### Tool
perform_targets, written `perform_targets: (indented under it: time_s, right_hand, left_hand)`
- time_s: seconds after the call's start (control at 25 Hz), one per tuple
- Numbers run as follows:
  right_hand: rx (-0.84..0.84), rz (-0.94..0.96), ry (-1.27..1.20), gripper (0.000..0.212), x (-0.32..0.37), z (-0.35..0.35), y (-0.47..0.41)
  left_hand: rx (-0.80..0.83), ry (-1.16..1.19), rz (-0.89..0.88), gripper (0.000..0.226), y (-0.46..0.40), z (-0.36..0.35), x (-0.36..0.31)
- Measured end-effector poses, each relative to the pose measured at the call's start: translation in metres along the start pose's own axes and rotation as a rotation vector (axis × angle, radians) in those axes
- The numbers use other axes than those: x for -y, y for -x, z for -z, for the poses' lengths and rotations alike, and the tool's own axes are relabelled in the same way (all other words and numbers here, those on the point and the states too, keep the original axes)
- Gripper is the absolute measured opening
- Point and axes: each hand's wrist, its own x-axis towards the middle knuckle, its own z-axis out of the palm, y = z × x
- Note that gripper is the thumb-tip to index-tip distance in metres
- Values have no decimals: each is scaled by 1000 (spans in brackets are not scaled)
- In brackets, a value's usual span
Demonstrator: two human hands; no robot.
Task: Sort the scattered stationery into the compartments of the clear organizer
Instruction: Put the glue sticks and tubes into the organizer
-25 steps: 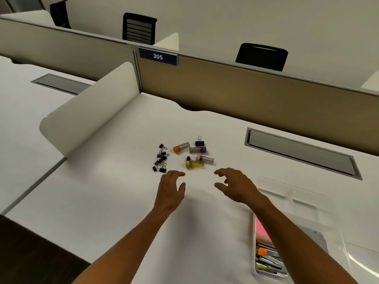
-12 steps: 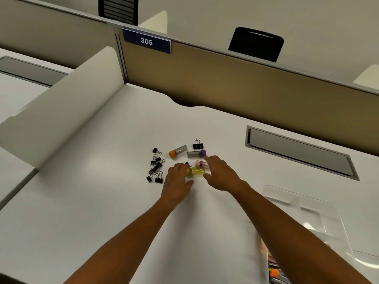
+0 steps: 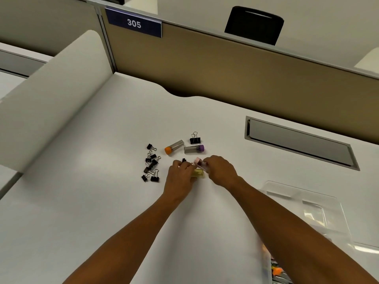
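White desk [image 3: 86,201]: on it we count scattered black binder clips [image 3: 151,165], an orange-capped tube [image 3: 174,147], a purple-capped tube [image 3: 194,149] and the clear organizer [image 3: 320,210] at right.

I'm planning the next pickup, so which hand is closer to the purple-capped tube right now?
Right. The right hand sits just below the purple-capped tube, slightly to its right, holding the pink-capped tube. The left hand lies farther down-left, on the yellow tube.
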Motion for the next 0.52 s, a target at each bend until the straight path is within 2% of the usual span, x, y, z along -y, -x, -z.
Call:
perform_targets:
  time_s: [0.12, 0.28, 0.4, 0.52]
  right_hand:
    - [-1, -63, -130, 10, -3, -7, 4]
    - [16, -160, -399, 17, -9, -11, 18]
    - [-5, -220, -634, 30, -14, -10, 38]
    - [-19, -200, -912, 40, -18, -5, 67]
  left_hand:
    - [24, -39, 0, 33, 3, 0, 1]
    - [62, -63, 49, 31, 14, 1, 0]
    - [43, 60, 109, 29, 24, 6, -7]
    - [17, 237, 169, 24, 35, 17, -24]
